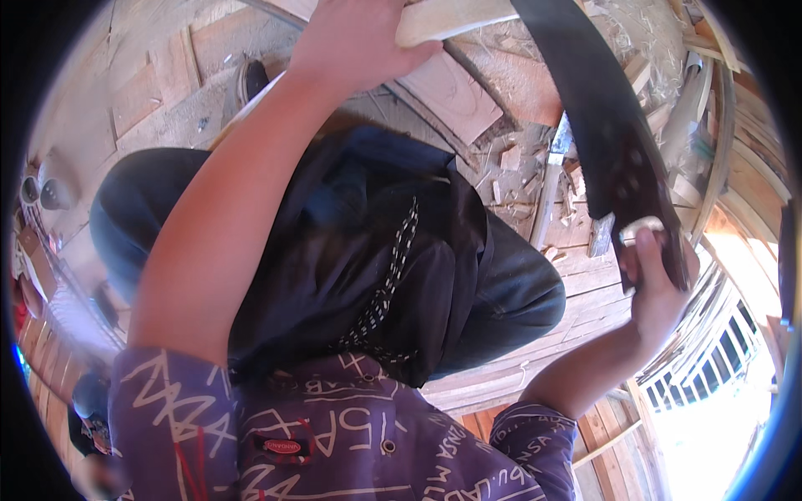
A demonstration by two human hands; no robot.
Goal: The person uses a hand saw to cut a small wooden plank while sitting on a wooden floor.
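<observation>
The saw (pixel 601 108) is black; the board (pixel 455 17) pale; the shirt (pixel 351 438) purple (white-scrawled).

Floor (pixel 585 284): wooden planks, pale, running past 3 o'clock; dusty light-brown boarding (pixel 159 79) at 10. Floor litter (pixel 511 157): small wood offcuts, towards 2. Timber strips (pixel 762 171): long, between 2 and 3. Slatted railing (pixel 725 349): pale, between 3 and 4. Light (pixel 710 442): white glare, 4 o'clock.
</observation>
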